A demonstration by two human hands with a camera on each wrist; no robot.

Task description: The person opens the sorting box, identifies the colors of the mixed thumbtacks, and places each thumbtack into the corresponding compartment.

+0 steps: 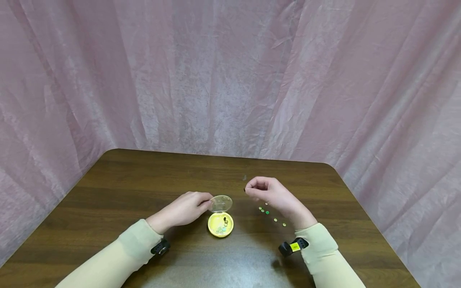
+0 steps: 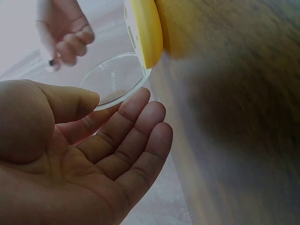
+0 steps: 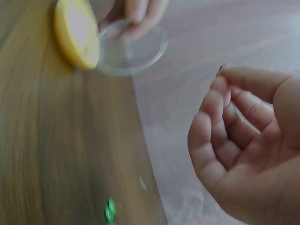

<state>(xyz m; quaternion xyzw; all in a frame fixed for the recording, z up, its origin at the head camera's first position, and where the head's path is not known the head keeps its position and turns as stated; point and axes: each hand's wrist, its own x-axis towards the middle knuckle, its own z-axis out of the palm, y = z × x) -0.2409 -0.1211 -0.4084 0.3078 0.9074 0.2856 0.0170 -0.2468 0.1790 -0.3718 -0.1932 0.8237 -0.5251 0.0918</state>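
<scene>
A round yellow case (image 1: pixel 216 219) stands on the table with its clear hinged lid (image 1: pixel 221 204) raised. Several small dark, pale and greenish pieces lie inside it. My left hand (image 1: pixel 187 209) pinches the lid's rim between thumb and forefinger, the other fingers loosely bent, as the left wrist view shows. Between the thumb and fingertip of my right hand (image 1: pixel 279 198) is a tiny dark piece (image 3: pixel 221 68), too small to identify. That hand is raised, to the right of the case.
Several small green and yellowish discs (image 1: pixel 267 212) lie scattered on the brown wooden table (image 1: pixel 144 172), below and beside the right hand. A small pale scrap (image 1: pixel 245 177) lies farther back. Pink curtains (image 1: pixel 230 80) hang behind the table's far edge.
</scene>
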